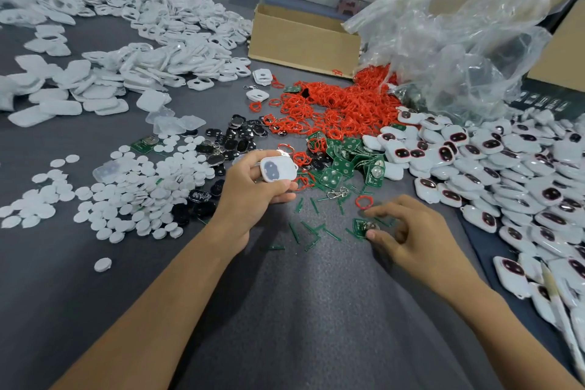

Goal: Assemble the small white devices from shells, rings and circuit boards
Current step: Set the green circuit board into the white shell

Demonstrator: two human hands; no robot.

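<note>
My left hand (253,193) holds a white shell (278,169) above the grey table, its inner side with two dark openings facing me. My right hand (408,231) rests low on the table, thumb and fingers pinching a green circuit board (364,226) that lies flat. A single red ring (364,201) lies just beyond my right fingers. More green boards (345,155) are heaped behind, next to a big pile of red rings (335,104).
White shells (142,41) cover the far left; white discs (142,187) and black inserts (234,142) lie left of centre. Assembled white devices (493,168) fill the right side. A cardboard box (300,38) and a clear plastic bag (459,35) stand behind. Green offcuts (304,228) litter the middle.
</note>
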